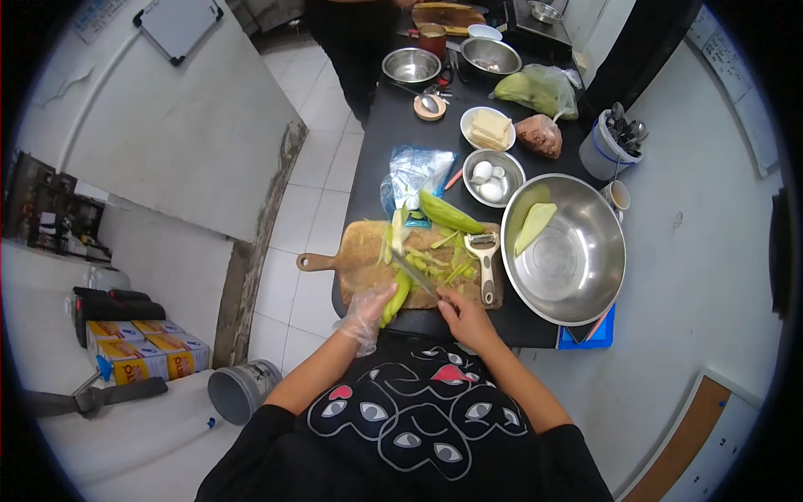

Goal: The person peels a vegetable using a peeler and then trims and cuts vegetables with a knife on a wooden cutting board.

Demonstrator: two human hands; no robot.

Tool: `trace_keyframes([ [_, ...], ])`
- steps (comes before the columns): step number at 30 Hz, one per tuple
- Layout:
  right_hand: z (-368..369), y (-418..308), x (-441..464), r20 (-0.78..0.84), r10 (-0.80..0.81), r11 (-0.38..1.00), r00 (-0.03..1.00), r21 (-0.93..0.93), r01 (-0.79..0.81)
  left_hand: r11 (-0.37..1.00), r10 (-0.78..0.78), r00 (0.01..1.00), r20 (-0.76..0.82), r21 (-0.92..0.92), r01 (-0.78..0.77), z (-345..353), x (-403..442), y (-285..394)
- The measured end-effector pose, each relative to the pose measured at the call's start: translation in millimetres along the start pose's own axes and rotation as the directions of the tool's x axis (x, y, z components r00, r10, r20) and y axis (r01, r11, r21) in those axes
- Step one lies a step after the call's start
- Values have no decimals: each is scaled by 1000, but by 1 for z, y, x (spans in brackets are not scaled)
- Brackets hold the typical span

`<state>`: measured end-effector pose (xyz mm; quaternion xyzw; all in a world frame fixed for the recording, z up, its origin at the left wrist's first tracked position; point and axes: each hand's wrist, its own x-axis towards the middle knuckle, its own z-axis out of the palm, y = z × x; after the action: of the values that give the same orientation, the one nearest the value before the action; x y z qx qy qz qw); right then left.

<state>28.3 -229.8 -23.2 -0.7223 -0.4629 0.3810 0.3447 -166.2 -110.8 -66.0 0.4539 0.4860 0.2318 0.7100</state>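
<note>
My left hand (365,315), in a clear plastic glove, is closed around a long green fruit (400,294) that looks like an unripe mango, over the near edge of the wooden cutting board (355,251). My right hand (462,316) grips a knife (416,274), its blade slanting up and left beside the fruit. Green peelings (435,263) lie scattered across the board. A whole green mango (450,213) rests at the board's far edge, and a white peeler (485,266) lies on its right side.
Right of the board stands a large steel bowl (615,251) holding a peeled mango piece (535,226). Beyond are a bowl of eggs (487,182), a blue-white plastic bag (418,171), and a utensil bucket (600,151). Another person (341,46) stands by the table's far left.
</note>
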Motion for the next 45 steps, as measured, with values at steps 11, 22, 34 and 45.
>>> trace_keyframes([
  [11,-29,-28,-35,143,207,963,968,-206,-175,879,-376,926,37,-303,369,-1,-7,23],
  [22,-21,-20,-33,-31,102,956,994,-274,-106,807,5,996,-88,588,48,-17,15,-13],
  [34,-16,13,22,-219,-76,760,973,-644,-85,195,306,892,334,895,-402,-45,16,2],
  [45,-21,8,23,-391,177,914,903,-275,-299,823,173,965,197,510,-251,-44,8,32],
])
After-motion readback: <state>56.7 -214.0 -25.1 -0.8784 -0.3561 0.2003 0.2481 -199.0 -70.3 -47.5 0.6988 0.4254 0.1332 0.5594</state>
